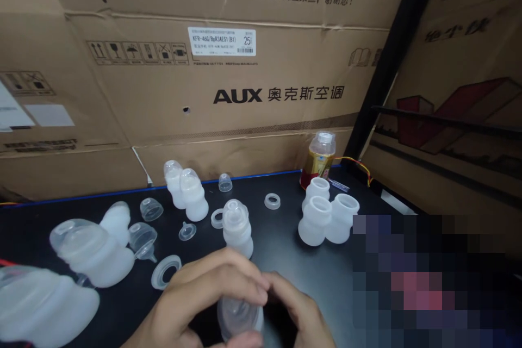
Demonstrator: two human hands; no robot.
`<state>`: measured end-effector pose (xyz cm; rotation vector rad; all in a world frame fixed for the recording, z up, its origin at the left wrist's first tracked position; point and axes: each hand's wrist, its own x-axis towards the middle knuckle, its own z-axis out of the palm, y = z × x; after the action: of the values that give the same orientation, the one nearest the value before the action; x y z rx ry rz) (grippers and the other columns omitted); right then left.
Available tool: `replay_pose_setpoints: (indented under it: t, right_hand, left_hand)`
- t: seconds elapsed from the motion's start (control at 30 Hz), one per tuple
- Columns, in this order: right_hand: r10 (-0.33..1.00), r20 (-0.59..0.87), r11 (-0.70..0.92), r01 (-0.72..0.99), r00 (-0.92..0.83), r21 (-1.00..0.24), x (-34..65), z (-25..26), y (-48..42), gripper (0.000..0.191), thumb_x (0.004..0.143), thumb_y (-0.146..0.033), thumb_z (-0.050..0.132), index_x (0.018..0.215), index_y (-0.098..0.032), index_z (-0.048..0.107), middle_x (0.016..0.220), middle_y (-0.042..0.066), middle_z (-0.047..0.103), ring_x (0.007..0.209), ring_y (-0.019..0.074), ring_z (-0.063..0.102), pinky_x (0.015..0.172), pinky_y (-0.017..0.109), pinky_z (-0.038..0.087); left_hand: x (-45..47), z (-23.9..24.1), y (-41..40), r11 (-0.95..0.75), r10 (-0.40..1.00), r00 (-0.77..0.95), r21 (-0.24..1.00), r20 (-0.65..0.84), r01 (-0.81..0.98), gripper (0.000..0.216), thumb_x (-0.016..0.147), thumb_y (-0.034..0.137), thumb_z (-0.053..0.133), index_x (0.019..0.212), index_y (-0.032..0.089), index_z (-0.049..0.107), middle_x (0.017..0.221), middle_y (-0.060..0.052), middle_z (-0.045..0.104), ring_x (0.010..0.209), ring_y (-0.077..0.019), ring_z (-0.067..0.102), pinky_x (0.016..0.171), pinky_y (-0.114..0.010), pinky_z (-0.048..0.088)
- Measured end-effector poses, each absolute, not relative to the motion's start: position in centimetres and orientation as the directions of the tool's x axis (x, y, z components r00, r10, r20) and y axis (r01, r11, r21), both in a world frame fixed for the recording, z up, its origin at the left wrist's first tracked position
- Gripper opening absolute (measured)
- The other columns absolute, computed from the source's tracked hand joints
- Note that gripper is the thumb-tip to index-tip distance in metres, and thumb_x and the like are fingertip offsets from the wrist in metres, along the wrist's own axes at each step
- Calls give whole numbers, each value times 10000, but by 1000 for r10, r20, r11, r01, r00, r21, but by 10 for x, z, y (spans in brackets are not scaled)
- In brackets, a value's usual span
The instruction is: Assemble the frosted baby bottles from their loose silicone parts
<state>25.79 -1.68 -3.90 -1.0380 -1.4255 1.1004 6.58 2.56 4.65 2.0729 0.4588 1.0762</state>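
My left hand (199, 299) and my right hand (304, 318) meet at the bottom middle, both closed around one translucent silicone baby bottle (238, 315). The left fingers curl over its top and the right fingers grip its side. Just behind my hands stands a capped bottle (237, 228) on the black table (281, 261). A loose ring (165, 272) and a small nipple (187, 231) lie to the left of my hands.
Three open bottles (326, 220) cluster at the right, and an amber drink bottle (318, 159) stands behind them. Two capped bottles (187, 191) stand at the back. Several bottles (93, 253) lie at the left. Cardboard boxes (228, 81) wall the back. A blurred patch covers the lower right.
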Motion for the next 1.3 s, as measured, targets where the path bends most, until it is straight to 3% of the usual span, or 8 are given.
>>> replay_pose_setpoints:
  t: [0.2,0.43,0.53,0.6,0.67,0.8,1.03,1.3]
  right_hand:
    - [979,196,192,-65,-60,-979,250,-41,-27,668,721,-466,1003,1324,-306,764,1276,59,820,1139,263,780,1020,325,597]
    - [856,505,508,1,113,-861,252,-23,-37,562,1020,-570,739,1534,-474,533,1545,-3,625,1442,232,595,1184,304,502]
    - [729,679,647,240,86,-724,255,18,-32,449,1021,-331,751,1441,-397,606,1310,8,683,1256,206,641,1081,273,515]
    - [682,730,690,369,-45,-622,256,42,-27,410,935,-160,743,1296,-334,655,990,-26,643,909,165,650,821,261,548]
    - [713,675,664,491,-190,-564,254,57,-23,286,902,-169,753,1164,-260,684,914,-20,612,769,160,615,662,276,519]
    - [791,562,558,660,-241,-503,248,52,-19,164,878,-222,801,1018,-199,719,933,29,610,777,213,627,637,335,520]
    - [842,534,501,482,-78,-719,250,36,-13,191,851,-236,833,1020,-261,747,884,-20,633,733,166,619,607,260,520]
    - [879,475,457,200,47,-867,261,45,-11,330,827,-349,952,1106,-389,780,1006,-60,732,878,128,735,775,182,596]
  left_hand:
    - [65,40,31,-648,608,574,761,549,-42,499,797,131,954,1227,314,779,1084,-3,833,946,-174,791,866,-231,598]
    - [68,37,26,-463,720,613,883,324,77,482,775,103,925,1175,296,739,1032,36,813,924,-155,748,866,-235,548]
    - [70,34,23,-259,755,642,960,133,106,350,810,133,891,1076,244,692,999,22,786,855,-153,695,793,-255,533]
    - [73,29,22,-150,760,642,989,107,13,351,801,109,870,1074,225,683,990,16,756,855,-156,664,785,-264,529]
    - [77,22,23,-90,765,632,993,120,-80,383,774,73,857,1080,213,675,979,22,723,860,-150,639,797,-264,526]
    - [84,15,24,-62,761,632,986,147,-156,369,742,31,849,1015,194,661,946,38,656,852,-123,575,779,-229,490]
    - [87,13,27,-117,764,608,973,217,-200,389,756,122,872,1078,183,663,967,7,654,859,-153,567,783,-273,478]
    - [79,12,26,-190,781,578,972,236,-140,432,812,343,927,1100,221,629,1004,-1,668,902,-180,592,798,-300,448]
